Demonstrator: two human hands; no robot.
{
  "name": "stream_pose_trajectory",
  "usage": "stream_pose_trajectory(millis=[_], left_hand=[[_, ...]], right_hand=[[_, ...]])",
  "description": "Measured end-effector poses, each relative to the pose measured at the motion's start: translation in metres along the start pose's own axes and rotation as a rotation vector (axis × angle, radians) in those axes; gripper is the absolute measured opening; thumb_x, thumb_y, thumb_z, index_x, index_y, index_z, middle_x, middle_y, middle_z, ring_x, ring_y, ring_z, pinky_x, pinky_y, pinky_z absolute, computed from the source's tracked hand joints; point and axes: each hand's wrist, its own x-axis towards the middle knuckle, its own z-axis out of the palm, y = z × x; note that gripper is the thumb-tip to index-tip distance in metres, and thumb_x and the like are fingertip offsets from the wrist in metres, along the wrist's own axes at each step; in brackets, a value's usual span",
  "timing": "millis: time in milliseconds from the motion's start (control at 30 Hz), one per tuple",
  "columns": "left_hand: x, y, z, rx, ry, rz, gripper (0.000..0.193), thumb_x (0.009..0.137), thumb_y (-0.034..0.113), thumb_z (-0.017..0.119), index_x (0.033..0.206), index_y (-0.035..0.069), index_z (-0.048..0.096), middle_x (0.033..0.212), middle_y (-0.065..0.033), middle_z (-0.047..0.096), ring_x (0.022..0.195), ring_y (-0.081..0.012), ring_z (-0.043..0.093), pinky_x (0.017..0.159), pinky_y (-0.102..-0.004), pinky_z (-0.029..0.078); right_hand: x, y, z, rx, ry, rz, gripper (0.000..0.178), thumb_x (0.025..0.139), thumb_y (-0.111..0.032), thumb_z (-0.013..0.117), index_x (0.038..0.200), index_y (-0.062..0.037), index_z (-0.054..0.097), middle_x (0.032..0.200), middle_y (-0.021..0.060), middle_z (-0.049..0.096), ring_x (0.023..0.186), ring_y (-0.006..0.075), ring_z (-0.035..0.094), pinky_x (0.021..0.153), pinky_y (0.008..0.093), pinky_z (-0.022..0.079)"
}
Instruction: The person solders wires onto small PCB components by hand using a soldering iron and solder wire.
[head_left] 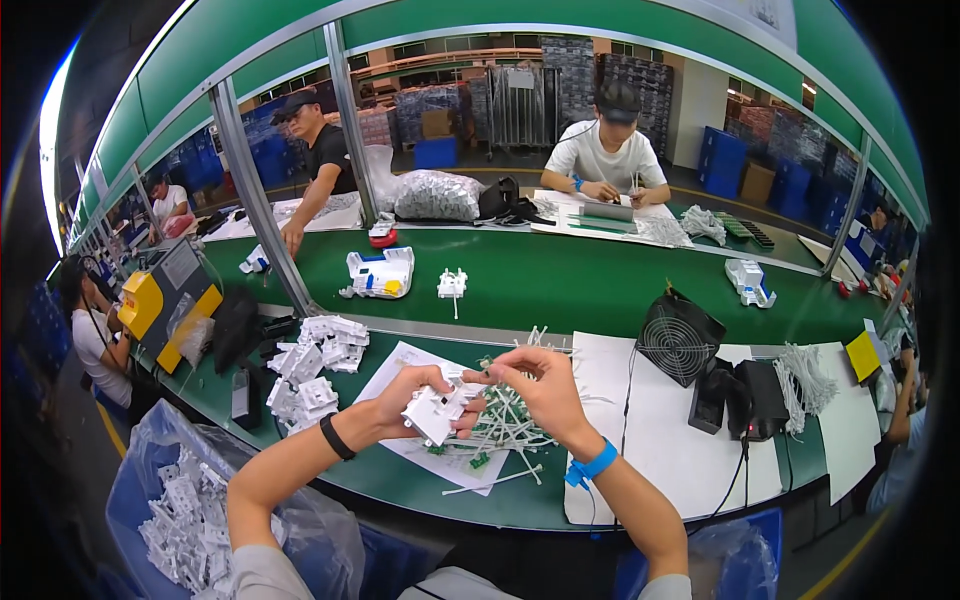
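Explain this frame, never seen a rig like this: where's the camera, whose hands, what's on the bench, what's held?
There's no robot: a person works with a bare left hand and right hand. The single picture comes from the left of two fisheye cameras worn on their head, looking down, so straight edges bend near the rim.

The left hand holds a white plastic housing. The right hand is close beside it, fingertips together; what they pinch is too small to tell.

On the green bench lie a pile of similar white plastic parts, a tangled heap of thin white cables with small green pieces, and a square black fan with a round grille.
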Motion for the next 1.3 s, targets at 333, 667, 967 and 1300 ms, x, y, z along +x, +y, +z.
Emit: stream_pose_trajectory(millis=[333, 667, 967, 1300], left_hand=[[-0.004, -0.016, -0.018, 0.037, -0.006, -0.076, 0.047, 0.067, 0.018, 0.053, 0.112, 0.002, 0.051, 0.092, -0.0157, 0.052, 0.081, -0.0277, 0.052, 0.082, -0.0408, 0.046], [-0.002, -0.024, -0.034, 0.176, -0.11, -0.271, 0.057, 0.068, 0.02, 0.052, 0.117, -0.008, 0.052, 0.095, -0.0215, 0.058, 0.078, -0.0273, 0.054, 0.075, -0.0366, 0.046], [0.01, -0.026, -0.012, 0.203, -0.076, -0.262, 0.052, 0.071, 0.013, 0.053, 0.121, 0.0, 0.052, 0.104, -0.0137, 0.059, 0.083, -0.0225, 0.06, 0.075, -0.0321, 0.049], [0.092, -0.02, 0.025, 1.268, 0.182, 0.348, 0.038, 0.091, 0.036, 0.074, 0.096, -0.002, 0.069, 0.079, -0.0055, 0.068, 0.071, -0.0088, 0.056, 0.064, -0.0288, 0.046]], right_hand=[[-0.006, 0.014, 0.006, -0.118, -0.265, 0.049, 0.018, 0.086, -0.016, 0.077, 0.093, 0.0009, 0.076, 0.093, 0.0083, 0.065, 0.085, 0.0163, 0.061, 0.078, 0.0306, 0.048], [-0.005, 0.021, 0.004, -0.22, -0.459, 0.112, 0.028, 0.084, -0.015, 0.079, 0.107, -0.0021, 0.07, 0.09, 0.0031, 0.063, 0.084, 0.0118, 0.058, 0.08, 0.028, 0.048], [-0.034, -0.003, -0.004, -0.257, -0.368, -0.085, 0.019, 0.083, -0.007, 0.075, 0.101, -0.0009, 0.071, 0.089, 0.0079, 0.061, 0.087, 0.0215, 0.063, 0.079, 0.0354, 0.052], [-0.048, -0.004, -0.076, -0.2, 0.052, 0.154, 0.019, 0.084, -0.005, 0.076, 0.1, 0.0038, 0.068, 0.089, 0.0067, 0.07, 0.084, 0.0123, 0.067, 0.074, 0.0259, 0.054]])
